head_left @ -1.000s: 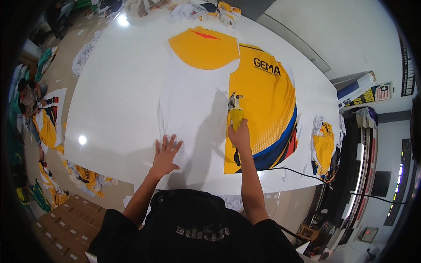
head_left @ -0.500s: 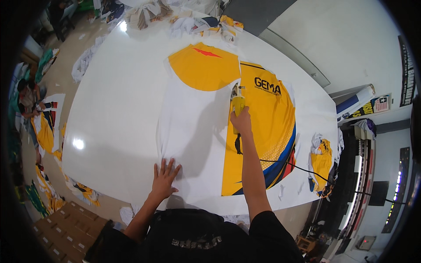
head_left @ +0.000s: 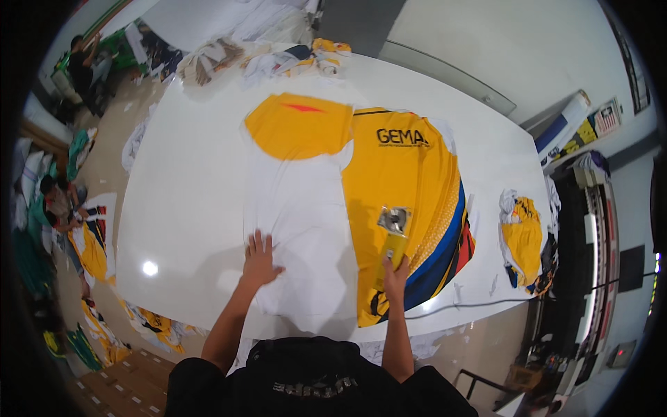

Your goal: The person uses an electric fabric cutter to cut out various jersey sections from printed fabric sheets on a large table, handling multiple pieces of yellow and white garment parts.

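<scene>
- At 9 o'clock, beyond the large white cutting table (head_left: 187, 187), seated people and loose yellow printed fabric pieces on the floor (head_left: 90, 250) are seen; their work cannot be made out through the bending of the rim.
- At 7 o'clock from the picture's centre, the left hand (head_left: 260, 260) is laid flat with the fingers spread on the white unprinted sheet of fabric (head_left: 299, 215); nothing is gripped, and the sheet is judged to be pinned so that it does not shift.
- At 12 o'clock, a rounded yellow printed panel with a small red mark (head_left: 299, 125) lies on the upper end of the white sheet.
- At centre, the yellow hand-held electric cutter with a metal head (head_left: 392, 240) stands on the seam between the white sheet and the yellow printed jersey panel with blue, red and black side bands (head_left: 406, 181), its head pointing towards 12 o'clock.
- Just below, the right hand (head_left: 396, 270) is closed around the cutter's rear; the fingers beneath are hidden.
- The blade cannot be distinguished.
- At 4 o'clock, a thin dark cable (head_left: 479, 302) runs across the table edge; its far end is cut off.
- At 3 o'clock, a bundle of yellow and white cut pieces (head_left: 522, 236) rests near the table's right edge.
- At 12 o'clock, heaped fabric scraps (head_left: 278, 55) lie too small to sort.
</scene>
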Demonstrator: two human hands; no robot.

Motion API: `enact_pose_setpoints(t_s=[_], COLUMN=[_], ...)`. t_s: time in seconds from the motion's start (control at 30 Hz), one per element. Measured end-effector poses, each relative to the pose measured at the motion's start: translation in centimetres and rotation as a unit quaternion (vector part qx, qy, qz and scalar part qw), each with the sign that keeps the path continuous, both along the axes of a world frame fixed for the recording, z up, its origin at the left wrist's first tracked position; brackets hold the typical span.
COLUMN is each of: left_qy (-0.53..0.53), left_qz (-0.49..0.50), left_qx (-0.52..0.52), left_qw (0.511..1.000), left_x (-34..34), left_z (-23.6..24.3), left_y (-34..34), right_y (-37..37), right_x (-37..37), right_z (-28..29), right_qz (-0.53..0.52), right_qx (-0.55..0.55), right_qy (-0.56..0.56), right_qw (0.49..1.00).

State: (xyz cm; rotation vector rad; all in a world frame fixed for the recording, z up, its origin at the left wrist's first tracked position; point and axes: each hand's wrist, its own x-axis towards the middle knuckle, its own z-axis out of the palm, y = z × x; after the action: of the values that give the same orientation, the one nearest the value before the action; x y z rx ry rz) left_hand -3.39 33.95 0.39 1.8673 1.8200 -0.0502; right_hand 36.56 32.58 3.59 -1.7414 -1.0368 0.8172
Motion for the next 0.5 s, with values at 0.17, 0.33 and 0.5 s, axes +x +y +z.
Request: enact_pose_setpoints(t_s=[0.17,0.33,0.5], left_qy=[-0.042,-0.167,0.164], left_qz=[-0.246,-0.254,0.02], left_qx=[-0.319,-0.271,0.13], left_qw=[0.915,0.913,0.978], left_x=[8.3,12.5,11.0], left_z=[4.4,4.3,1.4], left_y=[-7.1,-5.2,-3.4], right_y=[-3.9,-5.9,-11.4], right_x=[12.3,20.9,18.2], right_z=[-1.2,0.1,3.4], right_qz=[-0.127,-0.193,-0.123], right_qx=[0.004,0.033,-0.01], right_qy=[-0.078,-0.065,-0.084], right_qw=[0.989,0.979,0.989])
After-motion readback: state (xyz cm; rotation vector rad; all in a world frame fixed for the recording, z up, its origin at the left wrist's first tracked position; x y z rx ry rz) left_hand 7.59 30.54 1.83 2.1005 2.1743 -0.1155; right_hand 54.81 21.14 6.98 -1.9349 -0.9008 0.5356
